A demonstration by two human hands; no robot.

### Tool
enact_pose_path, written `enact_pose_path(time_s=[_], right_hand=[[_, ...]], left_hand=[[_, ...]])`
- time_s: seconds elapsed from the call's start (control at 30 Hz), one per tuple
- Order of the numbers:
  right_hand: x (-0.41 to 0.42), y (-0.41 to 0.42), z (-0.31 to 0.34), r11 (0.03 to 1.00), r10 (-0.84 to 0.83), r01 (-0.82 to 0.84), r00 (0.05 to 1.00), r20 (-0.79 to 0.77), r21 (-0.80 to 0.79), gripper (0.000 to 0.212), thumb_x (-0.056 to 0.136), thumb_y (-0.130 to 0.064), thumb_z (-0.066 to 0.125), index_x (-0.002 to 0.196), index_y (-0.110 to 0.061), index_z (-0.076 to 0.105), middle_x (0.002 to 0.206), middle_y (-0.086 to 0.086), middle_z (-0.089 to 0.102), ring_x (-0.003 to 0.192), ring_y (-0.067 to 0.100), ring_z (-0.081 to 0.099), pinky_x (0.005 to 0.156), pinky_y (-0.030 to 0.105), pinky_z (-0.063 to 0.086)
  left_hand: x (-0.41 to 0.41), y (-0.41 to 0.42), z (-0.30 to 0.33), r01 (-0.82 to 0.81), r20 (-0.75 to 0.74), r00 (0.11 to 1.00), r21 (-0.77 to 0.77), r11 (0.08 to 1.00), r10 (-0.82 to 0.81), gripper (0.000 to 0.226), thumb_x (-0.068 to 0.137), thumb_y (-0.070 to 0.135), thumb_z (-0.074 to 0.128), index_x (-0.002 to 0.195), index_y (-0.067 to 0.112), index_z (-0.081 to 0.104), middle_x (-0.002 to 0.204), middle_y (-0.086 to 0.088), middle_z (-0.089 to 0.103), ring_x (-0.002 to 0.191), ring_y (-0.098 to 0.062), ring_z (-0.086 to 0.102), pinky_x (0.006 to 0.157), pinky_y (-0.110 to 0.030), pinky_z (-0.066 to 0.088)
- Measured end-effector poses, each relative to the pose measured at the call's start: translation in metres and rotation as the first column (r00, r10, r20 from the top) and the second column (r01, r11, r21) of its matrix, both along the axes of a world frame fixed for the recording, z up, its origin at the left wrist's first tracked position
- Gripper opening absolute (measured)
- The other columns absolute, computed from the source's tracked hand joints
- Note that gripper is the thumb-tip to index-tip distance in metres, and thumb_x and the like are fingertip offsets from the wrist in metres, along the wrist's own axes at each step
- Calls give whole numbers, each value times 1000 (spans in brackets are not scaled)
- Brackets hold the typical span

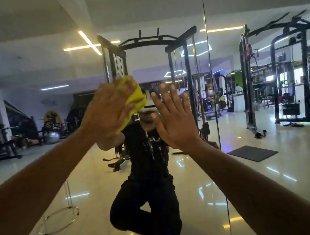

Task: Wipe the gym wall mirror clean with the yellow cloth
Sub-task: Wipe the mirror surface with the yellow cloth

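Left hand (110, 113): pressing the bunched yellow cloth (133, 100) against the wall mirror (264, 164), fingers curling over it.
Right hand (174, 119): lying flat, fingers spread, bracing on glass.
Technique: overlapping strokes, even pressure, working toward the panel seam (211, 76).

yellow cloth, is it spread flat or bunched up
Bunched up. The yellow cloth shows folds and creases, crumpled under the left hand against the mirror, not laid out flat.
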State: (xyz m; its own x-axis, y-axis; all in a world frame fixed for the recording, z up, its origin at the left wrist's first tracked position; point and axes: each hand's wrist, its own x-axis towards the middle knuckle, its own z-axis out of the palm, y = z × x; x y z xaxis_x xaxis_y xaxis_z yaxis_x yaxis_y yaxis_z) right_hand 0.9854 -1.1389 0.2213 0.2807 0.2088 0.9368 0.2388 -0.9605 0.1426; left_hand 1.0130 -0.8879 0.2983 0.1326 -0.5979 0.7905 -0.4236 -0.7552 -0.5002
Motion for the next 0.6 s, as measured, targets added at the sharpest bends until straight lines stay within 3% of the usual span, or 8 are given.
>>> enact_pose_path(time_s=[0.07, 0.13, 0.2, 0.27, 0.37, 0.43, 0.53, 0.6], right_hand=[[1, 2, -2, 1000, -15, 15, 1000, -9, 14, 67, 118, -50, 25, 178, -24, 12, 186, 7, -7, 172, 31, -13, 136, 66, 5], [2, 2, -2, 999, -28, 28, 1000, -13, 23, 67, 118, -48, 28, 178, -24, 11, 186, 6, -8, 172, 30, -14, 136, 65, 5], [1, 1, 0, 1000, -22, 22, 1000, -14, 15, 67, 119, -46, 33, 178, -25, 12, 187, 5, -6, 172, 30, -12, 136, 65, 6], [-2, -2, 2, 999, -32, 32, 999, -16, 0, 68, 118, -44, 38, 178, -25, 13, 187, 5, -5, 172, 30, -11, 136, 64, 5], [-6, -6, 4, 997, -72, 71, 996, -47, -28, 69, 118, -46, 35, 178, -28, 8, 187, 3, -8, 172, 28, -13, 137, 61, 4], [-10, -7, 7, 992, -111, 108, 992, -62, -59, 69, 119, -49, 33, 178, -29, 5, 186, 3, -9, 172, 28, -13, 138, 59, 5], [-15, -5, 9, 987, -147, 142, 987, -69, -74, 70, 119, -47, 34, 179, -27, 5, 186, 5, -9, 172, 29, -13, 138, 59, 5], [-17, -1, 8, 986, -159, 155, 985, -64, -63, 70, 118, -45, 36, 179, -25, 6, 186, 6, -8, 172, 29, -12, 137, 59, 5]], left_hand=[[0, -4, 37, 12, -52, 998, -257, 966, -26, 65, 117, 52, 21, 175, 26, 9, 183, -1, 6, 170, -30, 0, 135, -61, 4], [-2, -18, 41, 28, -69, 996, -342, 939, -55, 64, 118, 49, 22, 175, 22, 10, 184, -3, 4, 169, -30, -3, 135, -60, 6], [-5, -27, 15, 0, -50, 999, -225, 974, -12, 65, 118, 49, 21, 175, 19, 8, 184, -4, 0, 169, -27, -5, 136, -58, 6], [-4, -22, -16, -19, -36, 999, 13, 1000, 19, 66, 118, 49, 18, 175, 18, 7, 183, -5, -1, 169, -27, -6, 136, -57, 11], [-5, -3, -19, -21, 5, 1000, 228, 973, 20, 68, 116, 53, 11, 175, 19, 9, 183, -6, 0, 169, -28, -4, 136, -57, 11], [-4, 4, 8, -12, 4, 1000, 125, 992, 12, 71, 114, 56, 2, 175, 21, 3, 183, -7, -2, 169, -29, -6, 136, -59, 6], [-4, 2, 38, 36, -44, 998, -177, 983, -44, 66, 118, 51, 21, 175, 21, 5, 183, -4, 1, 169, -28, -4, 136, -55, -1], [-1, -7, 28, 30, -27, 999, -135, 990, -34, 65, 119, 48, 20, 175, 18, 6, 183, -6, -1, 169, -29, -4, 137, -55, 2]])
